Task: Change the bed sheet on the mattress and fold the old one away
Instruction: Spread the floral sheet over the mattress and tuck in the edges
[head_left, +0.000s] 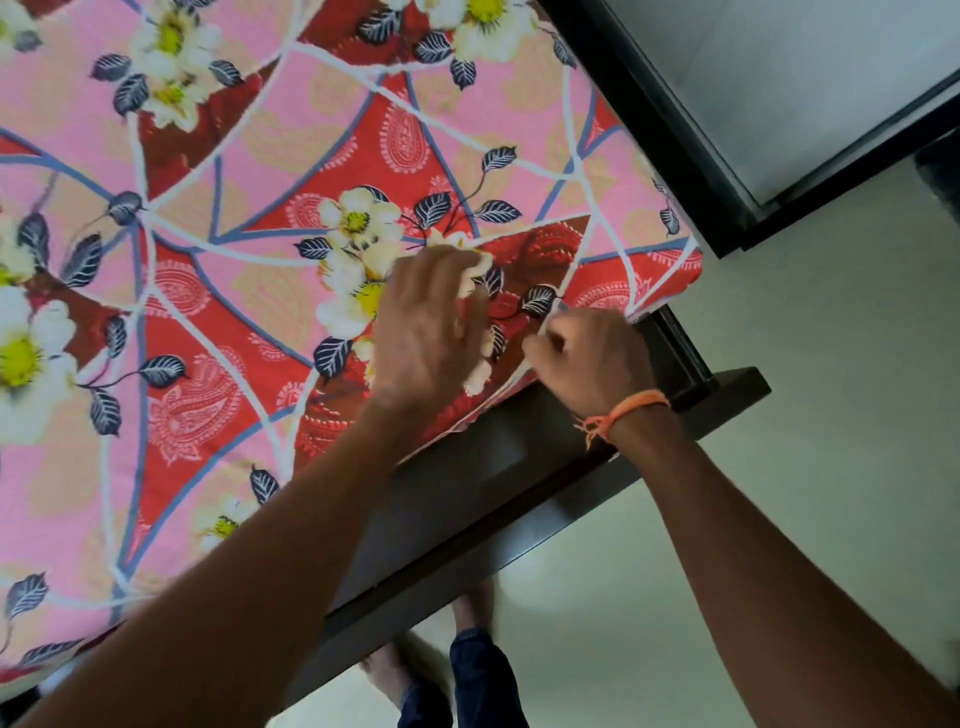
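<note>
- Here, left hand (431, 322) lies flat, fingers straight, pressing floral bed sheet (260, 208) near mattress corner.
- Right hand (592, 358) grip curled, pinching sheet's white edge above dark bed frame (519, 499).

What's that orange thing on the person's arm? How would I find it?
Start at the flowery pink and red bed sheet and go to the corner where both hands work. The right hand pinches the sheet's edge there. Just behind it, on the wrist, sits the orange thread bracelet, the only orange thing, with frayed ends.
</note>
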